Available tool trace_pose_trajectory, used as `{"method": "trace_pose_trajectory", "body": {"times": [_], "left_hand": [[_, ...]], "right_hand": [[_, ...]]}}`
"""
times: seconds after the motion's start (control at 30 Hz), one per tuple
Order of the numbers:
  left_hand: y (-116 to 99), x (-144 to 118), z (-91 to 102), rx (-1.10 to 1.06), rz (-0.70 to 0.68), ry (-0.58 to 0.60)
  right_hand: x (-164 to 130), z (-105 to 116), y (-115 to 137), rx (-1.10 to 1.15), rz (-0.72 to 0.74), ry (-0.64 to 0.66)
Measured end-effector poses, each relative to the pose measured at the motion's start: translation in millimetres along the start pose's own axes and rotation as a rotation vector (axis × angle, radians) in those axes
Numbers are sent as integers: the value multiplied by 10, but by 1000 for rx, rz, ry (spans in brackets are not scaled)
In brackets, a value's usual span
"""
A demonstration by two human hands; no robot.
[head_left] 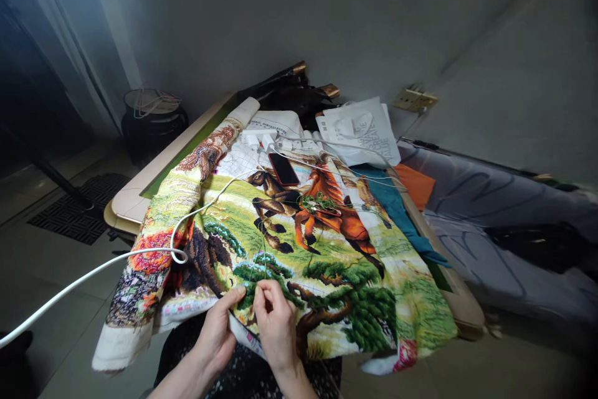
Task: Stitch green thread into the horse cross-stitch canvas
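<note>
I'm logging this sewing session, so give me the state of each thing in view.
embroidered cloth: spread over the table, near edge on the lap
left hand: gripping the cloth's near edge
right hand: fingers pinched at the cloth
phone: lying on the cloth, screen dark
white cable: looped across the cloth

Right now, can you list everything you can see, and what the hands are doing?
Embroidered cloth: one, green with brown horses and trees, spread over the table.
Phone: one, dark with red edge, lying on the cloth.
White cable: one, looping across the cloth's left side.
White bag: one, printed, at the table's far end.
Black pot: one, on the floor, left.
Wall socket: one, cream, on the wall.
Left hand: grip on the cloth's near edge.
Right hand: fingers pinched at the cloth, beside the left.
</note>
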State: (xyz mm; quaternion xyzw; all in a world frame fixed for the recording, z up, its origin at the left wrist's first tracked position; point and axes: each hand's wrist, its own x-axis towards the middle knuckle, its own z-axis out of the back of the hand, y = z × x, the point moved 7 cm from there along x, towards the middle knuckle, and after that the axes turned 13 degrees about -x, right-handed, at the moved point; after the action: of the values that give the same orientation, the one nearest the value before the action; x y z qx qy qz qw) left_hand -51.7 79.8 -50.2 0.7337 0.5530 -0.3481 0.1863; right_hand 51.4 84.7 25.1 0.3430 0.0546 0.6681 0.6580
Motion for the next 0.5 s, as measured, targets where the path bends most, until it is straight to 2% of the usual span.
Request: {"method": "trace_pose_trajectory", "body": {"times": [0.2,0.5], "left_hand": [[-1,20,40,7,-8,-20],[-12,36,64,22,-23,-25]], "right_hand": [[-9,-34,-11,55,-12,80],[-26,-26,-7,79,-11,107]]}}
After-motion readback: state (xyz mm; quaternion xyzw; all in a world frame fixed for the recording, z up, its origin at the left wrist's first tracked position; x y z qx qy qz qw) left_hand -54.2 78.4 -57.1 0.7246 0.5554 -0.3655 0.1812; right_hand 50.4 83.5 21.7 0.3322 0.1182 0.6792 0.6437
